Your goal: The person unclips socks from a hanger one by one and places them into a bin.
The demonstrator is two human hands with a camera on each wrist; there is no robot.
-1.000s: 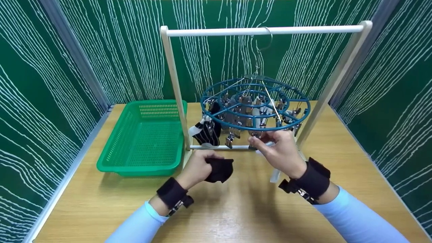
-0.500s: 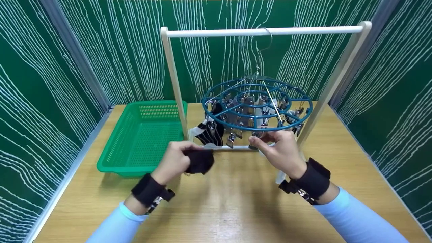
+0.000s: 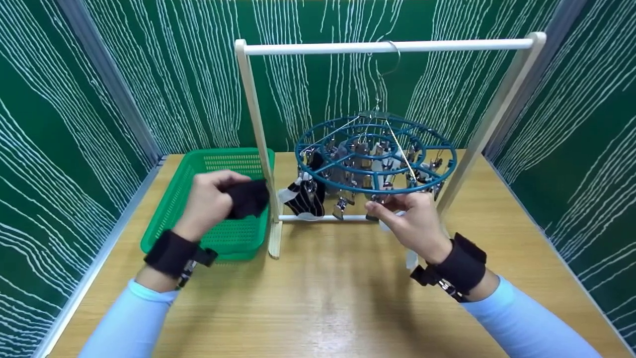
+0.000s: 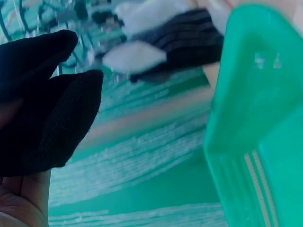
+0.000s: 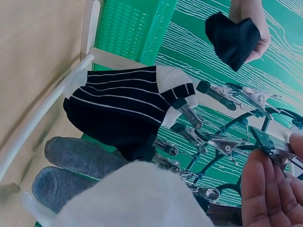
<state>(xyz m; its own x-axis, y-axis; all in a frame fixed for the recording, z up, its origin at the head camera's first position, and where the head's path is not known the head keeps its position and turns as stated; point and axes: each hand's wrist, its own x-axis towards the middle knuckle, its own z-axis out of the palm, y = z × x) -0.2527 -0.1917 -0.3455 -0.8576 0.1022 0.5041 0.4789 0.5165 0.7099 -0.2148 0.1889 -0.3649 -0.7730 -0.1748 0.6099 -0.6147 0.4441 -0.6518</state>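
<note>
My left hand (image 3: 204, 205) grips a black sock (image 3: 246, 200), held up over the near part of the green basket (image 3: 153, 233). In the left wrist view the black sock (image 4: 57, 120) bunches into two folds above my palm. My right hand (image 3: 416, 223) is at the front rim of a blue round clip hanger (image 3: 343, 188). Its thumb and fingers pinch a metal clip (image 5: 265, 142) there. From other clips hang a black sock with white stripes (image 5: 123, 92), grey socks (image 5: 80, 156) and a white sock (image 5: 137, 201).
The hanger's hook (image 3: 397, 57) sits over the top bar of a white and wooden rack (image 3: 318, 48). A lower bar (image 3: 330, 218) runs beneath the hanging socks. The rack's left post (image 3: 256, 109) stands beside the basket. Green walls with white lines enclose the table (image 3: 318, 298).
My left hand has moved left and up with the black sock, from in front of the rack to over the basket. My right hand stays at the clip; the hanger sways slightly.
</note>
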